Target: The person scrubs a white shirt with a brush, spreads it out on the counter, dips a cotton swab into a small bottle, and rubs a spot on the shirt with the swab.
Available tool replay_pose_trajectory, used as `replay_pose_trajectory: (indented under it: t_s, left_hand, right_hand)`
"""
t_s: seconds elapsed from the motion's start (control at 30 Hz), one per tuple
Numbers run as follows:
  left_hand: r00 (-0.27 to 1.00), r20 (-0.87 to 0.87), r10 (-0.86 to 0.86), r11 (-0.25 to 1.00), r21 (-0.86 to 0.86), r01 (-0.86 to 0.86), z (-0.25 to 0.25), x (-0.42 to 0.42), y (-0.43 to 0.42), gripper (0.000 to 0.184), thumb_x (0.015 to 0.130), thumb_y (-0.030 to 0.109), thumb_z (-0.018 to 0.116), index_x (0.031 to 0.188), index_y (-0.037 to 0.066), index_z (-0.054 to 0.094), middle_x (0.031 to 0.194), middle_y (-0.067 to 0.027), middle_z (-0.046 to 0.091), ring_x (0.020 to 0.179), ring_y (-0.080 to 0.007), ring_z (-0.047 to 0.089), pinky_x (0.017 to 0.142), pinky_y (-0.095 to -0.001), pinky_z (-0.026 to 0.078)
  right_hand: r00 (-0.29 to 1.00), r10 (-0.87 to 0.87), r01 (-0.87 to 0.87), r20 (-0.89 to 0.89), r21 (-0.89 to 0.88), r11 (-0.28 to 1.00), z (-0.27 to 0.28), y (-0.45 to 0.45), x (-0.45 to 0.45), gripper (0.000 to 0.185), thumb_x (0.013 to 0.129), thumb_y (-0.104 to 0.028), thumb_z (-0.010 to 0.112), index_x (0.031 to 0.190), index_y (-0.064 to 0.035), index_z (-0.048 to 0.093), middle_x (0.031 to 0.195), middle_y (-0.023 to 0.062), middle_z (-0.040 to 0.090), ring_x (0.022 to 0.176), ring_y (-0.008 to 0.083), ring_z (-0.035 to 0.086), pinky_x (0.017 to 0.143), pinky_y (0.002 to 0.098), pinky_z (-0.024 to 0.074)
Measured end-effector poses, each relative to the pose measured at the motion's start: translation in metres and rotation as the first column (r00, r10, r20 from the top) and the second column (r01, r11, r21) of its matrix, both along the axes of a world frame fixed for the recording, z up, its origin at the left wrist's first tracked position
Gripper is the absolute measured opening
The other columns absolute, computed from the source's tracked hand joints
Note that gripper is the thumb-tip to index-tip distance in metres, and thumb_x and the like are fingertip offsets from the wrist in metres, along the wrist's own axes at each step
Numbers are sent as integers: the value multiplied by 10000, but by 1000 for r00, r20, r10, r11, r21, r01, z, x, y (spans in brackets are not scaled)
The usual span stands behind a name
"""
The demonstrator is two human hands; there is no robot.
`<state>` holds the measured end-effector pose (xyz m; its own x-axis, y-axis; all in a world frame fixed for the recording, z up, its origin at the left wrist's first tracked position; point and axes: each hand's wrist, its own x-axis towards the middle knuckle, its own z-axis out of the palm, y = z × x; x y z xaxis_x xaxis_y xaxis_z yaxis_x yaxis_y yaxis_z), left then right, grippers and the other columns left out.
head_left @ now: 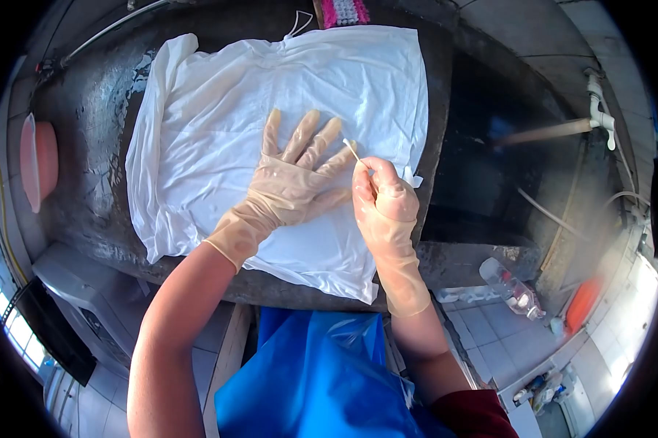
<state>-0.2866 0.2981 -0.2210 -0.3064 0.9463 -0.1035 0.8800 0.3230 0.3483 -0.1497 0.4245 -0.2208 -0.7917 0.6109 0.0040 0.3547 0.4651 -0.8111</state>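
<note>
A wrinkled white cloth lies spread over a dark, wet slab, with a thin white cord at its far edge. My left hand, in a thin cream rubber glove, rests on the cloth with its fingers spread. In a matching glove, my right hand pinches a small cotton swab between thumb and fingers. The swab's pale tip points up and left, close to the left hand's little finger; whether it touches the glove or cloth I cannot tell.
A dark sink basin lies to the right, under a white tap. A pink basin stands at far left. A pink-and-white brush-like item is at the top. A plastic bottle lies at lower right. A blue apron covers my front.
</note>
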Motion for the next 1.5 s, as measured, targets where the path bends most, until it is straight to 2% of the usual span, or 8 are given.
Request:
replay_pose_trajectory:
  t_s: [0.07,0.3,0.4,0.5,0.8,1.03,1.43,1.5]
  left_hand:
    - [997,60,38,999,10,-39,-2,1,-2,657,889,533,623,1495,326,473,1638,-66,323,1531,-322,240,1192,-695,36]
    - [999,30,28,997,-67,-26,3,0,4,669,878,514,632,1497,317,476,1640,-47,323,1535,-312,231,1205,-676,42]
    - [999,34,35,996,-78,-32,5,0,6,660,881,515,626,1497,330,475,1646,-44,313,1537,-312,228,1213,-663,34]
    - [999,33,34,993,-114,-30,6,0,6,648,890,521,613,1497,341,473,1648,-43,308,1539,-312,222,1215,-660,26]
    - [999,28,44,993,-108,-40,6,0,6,629,898,493,604,1496,352,472,1651,-36,303,1543,-308,212,1224,-646,21]
    - [999,31,38,994,-104,-35,5,0,5,639,890,499,606,1497,347,474,1648,-37,309,1542,-312,215,1227,-641,23]
    - [998,34,43,989,-142,-38,8,2,7,639,902,510,592,1503,336,465,1651,-41,304,1545,-311,204,1230,-637,31]
    - [999,34,39,992,-124,-34,8,-1,7,641,901,508,593,1504,332,465,1649,-41,306,1545,-312,203,1229,-638,31]
  right_hand:
    - [1000,5,-4,-19,57,998,4,-2,-4,317,799,20,692,1071,-109,592,744,11,646,646,255,649,605,364,509]
    - [996,19,-27,88,91,995,4,-7,-9,287,794,-8,689,1034,-122,580,727,-13,621,645,259,635,598,384,490]
    - [999,-37,33,30,134,990,2,-11,-11,282,793,-10,693,1028,-121,581,727,-10,626,653,267,638,598,389,490]
    - [995,36,-42,88,60,997,6,-4,-17,263,802,-15,688,1020,-115,582,728,-8,633,659,274,647,600,394,493]
    - [981,16,-15,196,-7,1000,13,-7,-11,243,817,-23,679,1026,-109,588,741,6,646,649,288,641,611,399,495]
    - [994,3,-9,110,52,999,10,-7,-17,229,824,-18,671,1022,-100,593,739,11,645,657,290,643,611,395,497]
    - [993,-26,17,113,75,997,12,-8,-19,225,839,-27,662,1025,-101,560,720,18,633,626,296,630,599,407,487]
    - [984,1,-4,176,19,1000,17,-5,-11,197,841,-43,668,1000,-100,568,719,23,634,616,303,625,595,410,485]
